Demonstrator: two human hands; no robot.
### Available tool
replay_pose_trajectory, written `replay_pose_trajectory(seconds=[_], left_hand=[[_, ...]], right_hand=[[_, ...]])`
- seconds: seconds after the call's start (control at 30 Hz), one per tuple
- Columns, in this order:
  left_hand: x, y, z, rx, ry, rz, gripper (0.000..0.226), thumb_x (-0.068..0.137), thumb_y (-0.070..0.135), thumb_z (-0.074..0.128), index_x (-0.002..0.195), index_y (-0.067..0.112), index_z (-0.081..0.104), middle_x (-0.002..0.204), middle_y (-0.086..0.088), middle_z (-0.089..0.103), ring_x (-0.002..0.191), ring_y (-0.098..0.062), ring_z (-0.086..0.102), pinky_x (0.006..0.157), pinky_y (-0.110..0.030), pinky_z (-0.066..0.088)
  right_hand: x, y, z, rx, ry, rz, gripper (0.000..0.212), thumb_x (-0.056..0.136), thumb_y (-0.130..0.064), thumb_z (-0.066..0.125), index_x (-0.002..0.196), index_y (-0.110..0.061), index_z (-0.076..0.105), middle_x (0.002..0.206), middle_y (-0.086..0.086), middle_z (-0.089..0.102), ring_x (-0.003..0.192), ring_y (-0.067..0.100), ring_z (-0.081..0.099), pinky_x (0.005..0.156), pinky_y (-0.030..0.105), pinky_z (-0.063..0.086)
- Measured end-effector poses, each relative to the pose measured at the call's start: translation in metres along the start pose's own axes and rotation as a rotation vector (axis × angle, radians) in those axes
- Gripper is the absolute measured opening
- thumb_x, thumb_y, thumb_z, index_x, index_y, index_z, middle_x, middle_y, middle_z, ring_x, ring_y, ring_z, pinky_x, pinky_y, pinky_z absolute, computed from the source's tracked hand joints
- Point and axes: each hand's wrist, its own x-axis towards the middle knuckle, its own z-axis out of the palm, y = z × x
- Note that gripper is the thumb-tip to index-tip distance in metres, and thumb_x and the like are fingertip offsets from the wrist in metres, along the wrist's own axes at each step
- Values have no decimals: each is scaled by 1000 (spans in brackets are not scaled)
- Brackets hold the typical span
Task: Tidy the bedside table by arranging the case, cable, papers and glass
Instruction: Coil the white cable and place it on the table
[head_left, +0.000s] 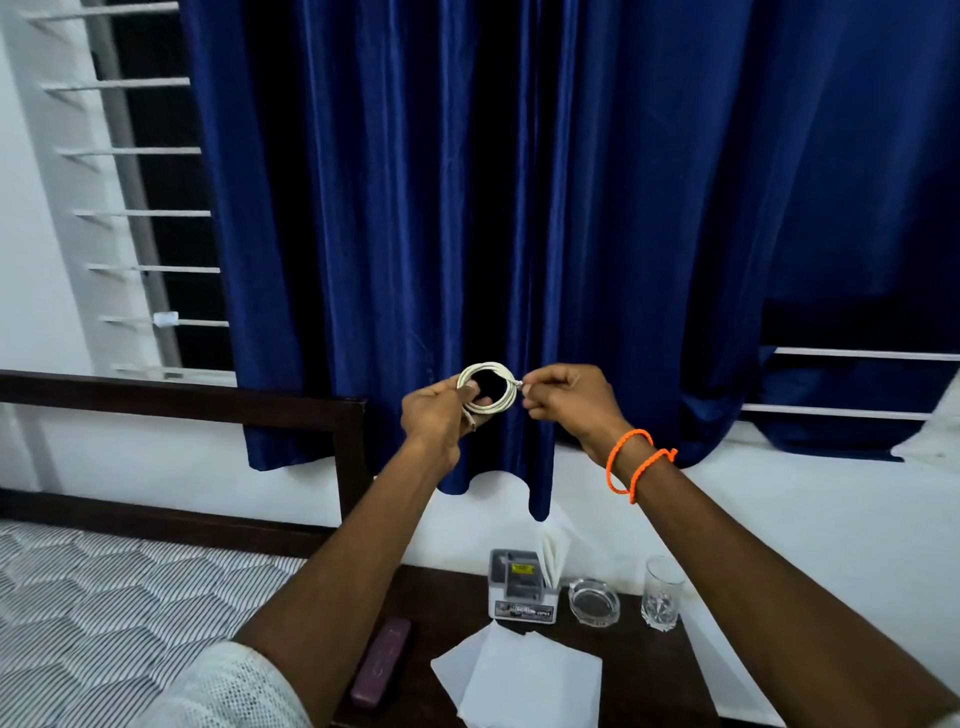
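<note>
A white cable (506, 375) is wound into a small coil and held up in front of the blue curtain. My left hand (439, 415) grips the coil's left side, fingers through the loop. My right hand (563, 397) pinches the cable's plug end at the coil's right edge. Below on the dark bedside table (441, 613) lie a maroon case (381, 660) at the left, white papers (519, 680) at the front, and a clear drinking glass (661, 592) at the back right.
A grey holder box (519, 587) with folded white paper in it stands at the table's back, next to a glass ashtray (594, 601). A bed with a patterned mattress (104, 597) and dark headboard (182, 402) lies left. The blue curtain (519, 208) hangs behind.
</note>
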Motion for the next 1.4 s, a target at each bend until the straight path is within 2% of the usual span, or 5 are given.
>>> replay_pose_trajectory(seconds=[0.13, 0.43, 0.9, 1.1, 1.4], left_hand=[[-4, 2, 2, -8, -43, 3, 16, 91, -4, 70, 106, -5, 74, 95, -22, 77, 84, -33, 74, 84, -52, 63], [-20, 7, 0, 87, -296, -50, 19, 93, 4, 70, 112, 5, 75, 104, -16, 78, 90, -25, 77, 73, -35, 63], [-20, -5, -10, 357, -154, -14, 11, 87, 16, 81, 95, 9, 80, 83, -8, 76, 73, -14, 71, 67, -26, 61], [-31, 3, 3, -88, -244, -179, 26, 81, 2, 82, 105, -5, 72, 89, -14, 78, 77, -19, 78, 65, -18, 60], [-23, 2, 4, 508, 2, 298, 46, 59, 39, 99, 85, 16, 68, 64, -1, 73, 49, -9, 65, 50, -20, 53]], right_hand=[[0, 3, 6, -24, -7, 27, 32, 74, -28, 87, 92, -6, 73, 84, 16, 77, 71, 19, 69, 74, 36, 63], [2, 10, 1, 194, 7, 139, 27, 78, -8, 84, 98, 4, 72, 87, 18, 70, 75, 25, 70, 75, 37, 62], [3, 12, -10, 134, 180, 65, 20, 73, -2, 86, 86, 5, 73, 91, 28, 73, 75, 25, 72, 74, 37, 64], [1, 14, -7, 200, 182, 58, 23, 74, -4, 86, 89, 7, 72, 85, 22, 72, 78, 28, 74, 75, 38, 64], [-4, 9, -9, 374, -42, 212, 21, 75, 3, 83, 91, 5, 69, 88, 22, 72, 83, 32, 74, 75, 36, 64]])
